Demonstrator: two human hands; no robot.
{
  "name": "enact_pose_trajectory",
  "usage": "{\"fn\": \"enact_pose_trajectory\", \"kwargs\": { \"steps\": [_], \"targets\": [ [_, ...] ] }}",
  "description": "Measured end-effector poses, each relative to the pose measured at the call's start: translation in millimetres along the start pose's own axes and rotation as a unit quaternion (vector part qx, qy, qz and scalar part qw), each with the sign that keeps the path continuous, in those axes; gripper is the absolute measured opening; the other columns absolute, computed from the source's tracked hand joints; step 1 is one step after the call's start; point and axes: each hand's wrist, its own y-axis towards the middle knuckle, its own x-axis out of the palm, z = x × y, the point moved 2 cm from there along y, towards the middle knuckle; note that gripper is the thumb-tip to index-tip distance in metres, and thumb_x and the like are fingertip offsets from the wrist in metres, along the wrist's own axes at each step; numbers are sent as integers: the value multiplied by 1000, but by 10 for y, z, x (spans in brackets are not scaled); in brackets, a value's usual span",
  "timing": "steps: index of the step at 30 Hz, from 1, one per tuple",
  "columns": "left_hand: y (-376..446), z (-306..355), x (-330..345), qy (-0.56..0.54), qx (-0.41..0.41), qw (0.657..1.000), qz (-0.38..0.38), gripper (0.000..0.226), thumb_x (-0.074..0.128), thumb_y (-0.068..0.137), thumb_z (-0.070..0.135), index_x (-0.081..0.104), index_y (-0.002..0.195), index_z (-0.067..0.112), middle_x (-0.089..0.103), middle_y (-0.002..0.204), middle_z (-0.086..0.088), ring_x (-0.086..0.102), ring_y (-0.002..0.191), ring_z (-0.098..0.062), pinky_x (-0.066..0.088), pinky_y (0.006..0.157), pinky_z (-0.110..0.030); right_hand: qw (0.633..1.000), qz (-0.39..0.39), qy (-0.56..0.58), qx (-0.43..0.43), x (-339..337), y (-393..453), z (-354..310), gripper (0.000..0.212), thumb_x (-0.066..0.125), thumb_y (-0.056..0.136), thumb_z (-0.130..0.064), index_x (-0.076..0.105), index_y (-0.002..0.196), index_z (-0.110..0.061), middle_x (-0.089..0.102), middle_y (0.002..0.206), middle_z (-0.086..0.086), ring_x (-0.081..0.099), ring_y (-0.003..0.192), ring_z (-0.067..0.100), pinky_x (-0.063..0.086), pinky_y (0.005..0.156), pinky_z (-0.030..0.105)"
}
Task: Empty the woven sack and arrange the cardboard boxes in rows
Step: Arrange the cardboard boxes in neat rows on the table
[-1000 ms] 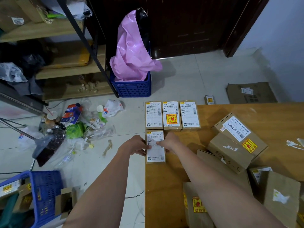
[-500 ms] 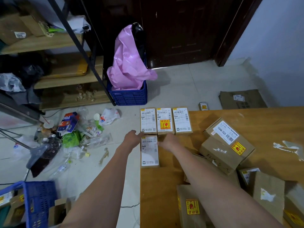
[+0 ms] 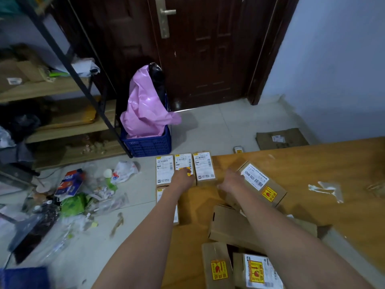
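- a wooden table [image 3: 312, 163] fills the right side of the view, its far left corner holding three small cardboard boxes in a row, labels up
- the left box [image 3: 164, 170], the middle box [image 3: 183, 163] and the right box [image 3: 203, 166] lie side by side, touching or nearly so
- a fourth small box [image 3: 161, 193] lies just behind the left box, nearer the person, starting a second row; the left forearm covers most of it
- the left hand [image 3: 183, 179] rests palm down over the near end of the middle box, fingers loosely spread, grasping nothing
- the right hand [image 3: 231, 181] reaches between the right box and a bigger labelled box [image 3: 260, 182], fingers extended and touching that box's near left side; it is not clear whether it has hold of it
- the bigger box sits tilted on a loose heap of other cardboard boxes [image 3: 227, 228] that runs down the near part of the table, some with yellow and red stickers [image 3: 218, 270]
- no woven sack can be made out
- on the tiled floor [image 3: 218, 126] to the left stands a blue crate [image 3: 148, 144] with a pink plastic bag [image 3: 143, 109] in it, before a dark door [image 3: 200, 49]
- scattered rubbish [image 3: 79, 195] lies on the floor beside wooden shelves [image 3: 62, 126]
- a flattened cardboard piece [image 3: 279, 139] lies on the floor beyond the table's far edge
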Motion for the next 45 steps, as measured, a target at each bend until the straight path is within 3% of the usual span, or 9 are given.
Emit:
{"fn": "enact_pose_trajectory", "kwargs": {
  "steps": [7, 13, 18, 24, 29, 33, 36, 40, 45],
  "targets": [
    [-18, 343, 466, 40, 6, 998, -56, 43, 50, 99, 26, 50, 139, 11, 50, 143, -12, 54, 123, -28, 47, 95, -34, 997, -39, -14, 64, -28, 113, 621, 83, 67, 87, -20, 17, 153, -17, 21, 155, 22, 20, 144, 42, 28, 114, 51],
    [-28, 659, 747, 51, 13, 995, -86, 32, 49, 98, 21, 59, 126, 9, 59, 130, -13, 57, 116, -28, 45, 91, -33, 994, -84, -17, 63, 115, 274, 796, 94, 81, 71, -30, 28, 147, -20, 32, 149, 18, 30, 139, 40, 29, 112, 58],
    [-25, 748, 867, 53, 10, 992, -113, 21, 49, 96, 20, 60, 110, 10, 62, 109, -7, 59, 108, -27, 45, 81, -31, 991, -112, -43, 57, 89, 288, 850, 100, 85, 73, -25, 24, 152, -23, 21, 157, 18, 24, 143, 40, 25, 114, 56],
    [-31, 802, 808, 35, -3, 993, -111, 27, 46, 100, 18, 59, 122, 9, 57, 123, -14, 49, 101, -19, 44, 92, -35, 990, -126, -23, 54, 35, 334, 886, 94, 80, 74, -34, 26, 150, -21, 31, 152, 11, 34, 138, 36, 32, 111, 52],
    [-76, 747, 662, -16, -17, 991, -132, 42, 47, 101, 20, 47, 143, 18, 46, 146, -9, 51, 127, -30, 47, 104, -40, 984, -163, 73, 4, -281, 213, 846, 66, 63, 83, -42, 42, 142, -21, 52, 137, 7, 53, 121, 28, 47, 94, 38],
    [-97, 666, 568, -105, -60, 979, -163, 47, 55, 98, 28, 43, 144, 28, 48, 144, -7, 55, 120, -27, 56, 91, -38, 947, -201, 251, 10, -458, 54, 753, 49, 60, 83, -57, 62, 117, -22, 68, 96, 1, 64, 81, 17, 53, 68, 31],
    [-128, 617, 480, -202, -86, 962, -161, 49, 54, 99, 35, 40, 146, 30, 52, 139, -6, 57, 114, -25, 54, 96, -42, 894, -223, 385, 48, -501, -56, 653, 45, 59, 88, -55, 65, 114, -19, 74, 102, 6, 69, 91, 21, 55, 78, 33],
    [-169, 521, 358, -298, -86, 932, -187, 55, 63, 94, 40, 39, 143, 33, 64, 121, -4, 64, 106, -24, 54, 93, -47, 820, -252, 507, 82, -437, -161, 537, 43, 53, 93, -48, 69, 105, -11, 76, 99, 12, 71, 82, 27, 56, 74, 34],
    [-233, 379, 220, -377, -93, 896, -215, 50, 71, 88, 37, 49, 132, 28, 69, 116, -12, 66, 107, -31, 58, 82, -49, 787, -256, 554, 92, -284, -275, 393, 44, 50, 96, -48, 69, 99, -9, 76, 93, 13, 72, 82, 28, 56, 75, 37]
  ]
}}
